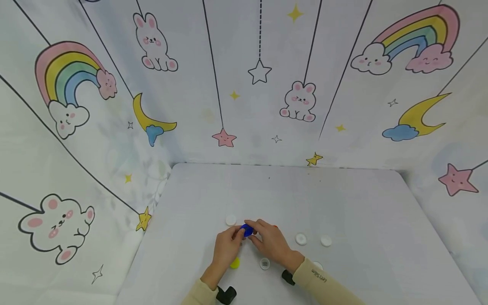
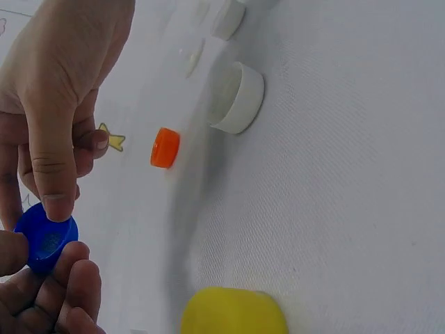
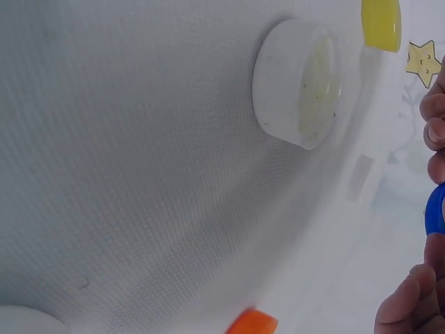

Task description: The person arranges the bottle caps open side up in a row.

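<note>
A blue bottle cap (image 1: 247, 230) is held between both hands above the table. My left hand (image 1: 226, 248) pinches it from the left. From the other side my right hand (image 1: 270, 243) grips its rim with thumb and fingers. In the left wrist view the blue cap (image 2: 43, 243) is tilted, its hollow inside showing; only a sliver of the cap (image 3: 434, 212) appears in the right wrist view. Close by the left hand lies a yellow cap (image 1: 234, 263). An orange cap (image 2: 165, 147) stands behind the right hand, mostly hidden in the head view.
White caps lie around the hands: one behind (image 1: 230, 220), one in front (image 1: 264, 263), two to the right (image 1: 300, 239) (image 1: 325, 241), another partly under the right sleeve (image 1: 317, 265). The white table (image 1: 362, 207) meets a patterned cloth (image 1: 259, 110) at its back and sides.
</note>
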`<state>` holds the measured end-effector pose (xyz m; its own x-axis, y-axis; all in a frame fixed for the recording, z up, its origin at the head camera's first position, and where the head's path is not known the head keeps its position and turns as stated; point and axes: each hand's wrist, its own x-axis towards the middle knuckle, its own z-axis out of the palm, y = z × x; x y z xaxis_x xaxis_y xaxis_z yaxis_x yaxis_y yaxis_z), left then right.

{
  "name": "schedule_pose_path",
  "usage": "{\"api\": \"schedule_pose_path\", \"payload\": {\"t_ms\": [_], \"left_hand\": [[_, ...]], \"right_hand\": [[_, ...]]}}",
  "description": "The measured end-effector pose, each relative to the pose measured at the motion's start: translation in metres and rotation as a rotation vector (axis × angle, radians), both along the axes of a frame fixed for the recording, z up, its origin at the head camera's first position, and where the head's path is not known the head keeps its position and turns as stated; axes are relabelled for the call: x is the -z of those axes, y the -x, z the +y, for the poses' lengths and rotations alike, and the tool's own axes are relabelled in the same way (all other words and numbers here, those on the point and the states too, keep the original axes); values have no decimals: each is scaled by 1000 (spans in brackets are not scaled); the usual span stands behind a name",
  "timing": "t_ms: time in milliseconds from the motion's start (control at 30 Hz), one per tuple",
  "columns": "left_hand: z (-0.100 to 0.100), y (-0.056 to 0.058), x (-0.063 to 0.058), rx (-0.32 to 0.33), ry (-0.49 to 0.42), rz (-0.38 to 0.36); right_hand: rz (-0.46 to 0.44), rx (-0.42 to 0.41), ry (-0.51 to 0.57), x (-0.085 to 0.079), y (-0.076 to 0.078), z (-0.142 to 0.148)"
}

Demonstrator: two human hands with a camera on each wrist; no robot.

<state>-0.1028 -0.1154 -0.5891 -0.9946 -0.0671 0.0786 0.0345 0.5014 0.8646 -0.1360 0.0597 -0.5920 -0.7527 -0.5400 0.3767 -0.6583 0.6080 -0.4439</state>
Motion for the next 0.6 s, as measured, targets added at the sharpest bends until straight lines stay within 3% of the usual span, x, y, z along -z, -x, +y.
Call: {"api": "schedule_pose_path", "payload": {"t_ms": [200,433,600], "left_hand": [[-3,1,1,5,-114,-82],[-4,1,2,17,-119,-101],[-5,0,4,46,-115,-79]], "right_hand": [[31,-33,22,1,-1,0],[61,-55,24,3,-1,1],[29,-54,-12,2,-2,1]]}}
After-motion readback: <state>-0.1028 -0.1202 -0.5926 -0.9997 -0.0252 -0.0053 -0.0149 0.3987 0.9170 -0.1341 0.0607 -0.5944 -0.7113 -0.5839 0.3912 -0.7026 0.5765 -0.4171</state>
